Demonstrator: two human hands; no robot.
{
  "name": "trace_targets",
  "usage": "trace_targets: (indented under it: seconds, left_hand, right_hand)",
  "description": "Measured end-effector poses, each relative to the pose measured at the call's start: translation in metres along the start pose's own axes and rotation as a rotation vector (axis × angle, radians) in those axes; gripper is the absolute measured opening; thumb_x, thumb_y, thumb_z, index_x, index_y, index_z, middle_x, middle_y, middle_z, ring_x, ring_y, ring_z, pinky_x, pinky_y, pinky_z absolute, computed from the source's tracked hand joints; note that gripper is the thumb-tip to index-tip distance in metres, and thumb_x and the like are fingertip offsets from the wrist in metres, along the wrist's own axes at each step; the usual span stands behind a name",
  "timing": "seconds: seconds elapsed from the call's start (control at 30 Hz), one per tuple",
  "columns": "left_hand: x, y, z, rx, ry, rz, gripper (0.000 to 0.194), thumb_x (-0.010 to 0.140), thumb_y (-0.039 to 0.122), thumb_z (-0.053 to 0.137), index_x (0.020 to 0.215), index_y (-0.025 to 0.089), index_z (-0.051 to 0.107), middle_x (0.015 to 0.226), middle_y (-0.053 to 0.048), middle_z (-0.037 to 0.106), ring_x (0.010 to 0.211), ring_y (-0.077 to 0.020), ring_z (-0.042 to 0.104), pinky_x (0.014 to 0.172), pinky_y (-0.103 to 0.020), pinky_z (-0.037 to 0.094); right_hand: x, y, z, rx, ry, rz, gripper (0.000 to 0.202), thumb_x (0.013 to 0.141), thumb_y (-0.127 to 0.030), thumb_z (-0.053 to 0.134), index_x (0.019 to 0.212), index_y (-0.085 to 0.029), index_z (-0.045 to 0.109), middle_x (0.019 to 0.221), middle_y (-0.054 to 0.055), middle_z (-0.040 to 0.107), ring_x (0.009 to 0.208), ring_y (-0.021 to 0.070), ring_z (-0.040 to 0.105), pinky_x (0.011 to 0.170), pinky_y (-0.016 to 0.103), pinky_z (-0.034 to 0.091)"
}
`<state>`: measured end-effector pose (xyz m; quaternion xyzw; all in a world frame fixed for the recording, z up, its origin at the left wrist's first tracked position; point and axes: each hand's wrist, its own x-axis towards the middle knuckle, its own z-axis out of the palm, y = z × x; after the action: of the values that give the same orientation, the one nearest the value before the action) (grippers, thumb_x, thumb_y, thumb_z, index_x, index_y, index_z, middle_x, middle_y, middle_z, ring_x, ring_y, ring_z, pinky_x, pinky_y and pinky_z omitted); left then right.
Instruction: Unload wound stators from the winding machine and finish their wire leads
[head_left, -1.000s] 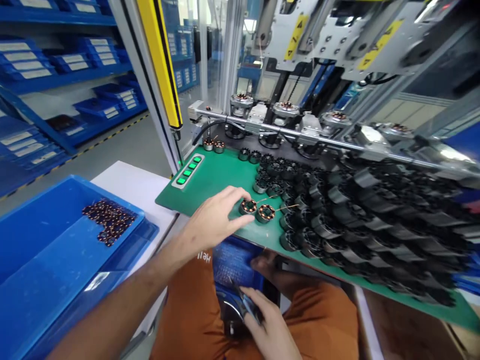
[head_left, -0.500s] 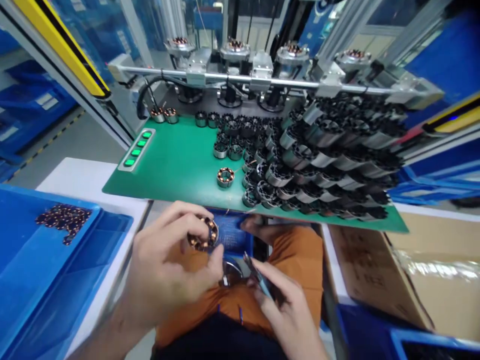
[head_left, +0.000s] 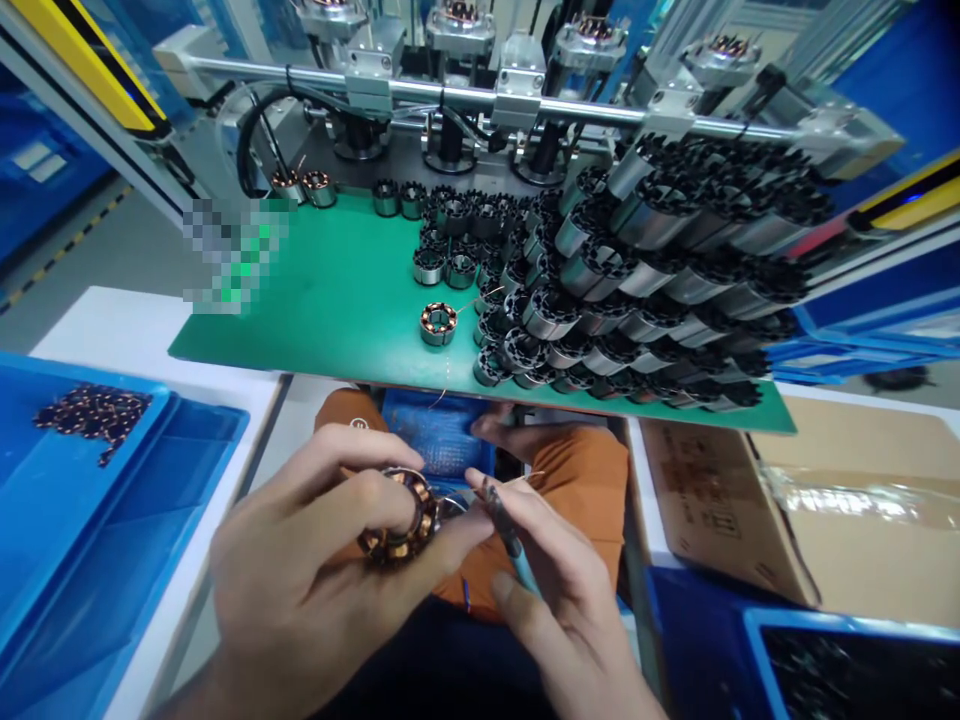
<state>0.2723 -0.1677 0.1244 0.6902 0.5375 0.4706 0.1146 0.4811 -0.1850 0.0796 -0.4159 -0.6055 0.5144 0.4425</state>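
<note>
Wound stator (head_left: 438, 323) on mat (head_left: 337, 300), left of cores (head_left: 637, 270)

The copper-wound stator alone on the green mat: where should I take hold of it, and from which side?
Probably from above, on the outer rim. The lone stator lies flat on the green mat with its ring face up, copper coils around the centre hole. Come from its left, where the mat is bare; the black cores crowd its right. Avoid the thin wire tail in front.
</note>
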Motion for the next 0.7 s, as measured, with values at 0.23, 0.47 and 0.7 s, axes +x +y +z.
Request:
trace_targets:
  seconds: [0.23,0.47,0.7]
  left_hand:
    - [0.002,0.003,-0.001,-0.015,-0.017,0.039,0.033,0.1,0.032,0.096,0.083,0.024,0.068,0.098,0.004,0.073,0.067,-0.0071,0.072,0.055,-0.023,0.053]
    - [0.0,0.006,-0.002,-0.02,-0.028,0.05,0.036,0.101,0.028,0.094,0.082,0.024,0.064,0.097,0.004,0.074,0.071,-0.0082,0.076,0.057,-0.023,0.055]
    - [-0.01,0.001,0.002,-0.003,-0.02,0.009,0.035,0.099,0.036,0.096,0.085,0.027,0.065,0.096,0.004,0.074,0.072,-0.0113,0.075,0.055,-0.026,0.055]
  right_hand:
    - [0.0,-0.01,-0.003,-0.096,0.057,-0.034,0.084,0.093,-0.005,0.064,0.154,-0.063,0.071,0.11,-0.008,0.083,0.095,0.0123,0.078,0.09,0.02,0.066]
    - [0.001,-0.013,-0.005,-0.109,0.041,-0.028,0.078,0.094,-0.004,0.063,0.148,-0.058,0.077,0.114,-0.008,0.089,0.084,0.0116,0.079,0.077,0.02,0.066]
    - [0.001,-0.007,-0.005,-0.036,0.01,-0.021,0.077,0.089,-0.001,0.062,0.143,-0.051,0.083,0.107,-0.008,0.089,0.082,0.0097,0.08,0.077,0.017,0.064]
